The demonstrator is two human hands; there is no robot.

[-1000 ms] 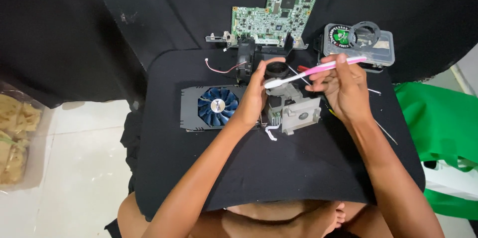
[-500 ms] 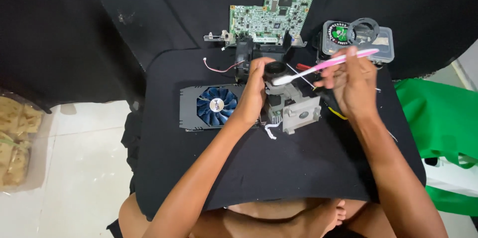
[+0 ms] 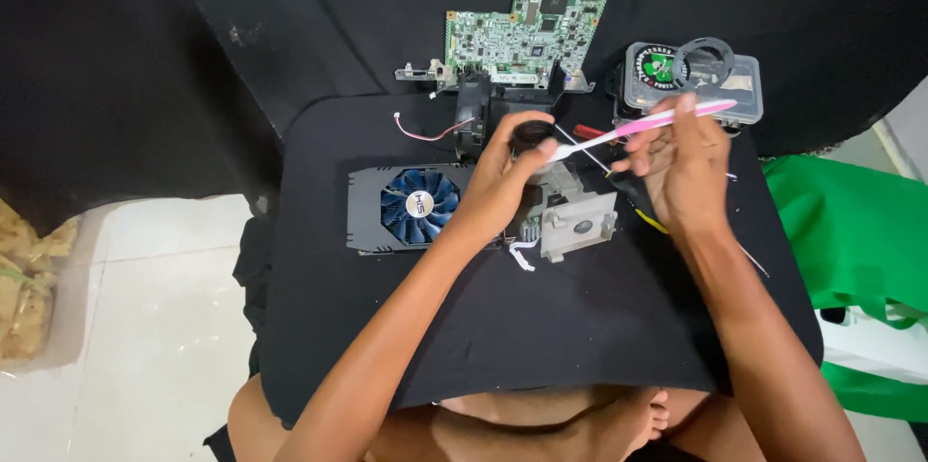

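The pink-handled toothbrush (image 3: 638, 127) has tilted slightly; right hand (image 3: 681, 167) pinches its handle, long axis pointing left toward the grey lens assembly (image 3: 570, 216) clasped by left hand (image 3: 503, 182).

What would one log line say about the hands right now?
left hand: steadies grey part | right hand: holds pink toothbrush, head at black ring | beside: blue fan, circuit board

1 toothbrush (image 3: 643, 124) – 1 fan (image 3: 419, 205) – 1 circuit board (image 3: 527, 22), 2 hands.
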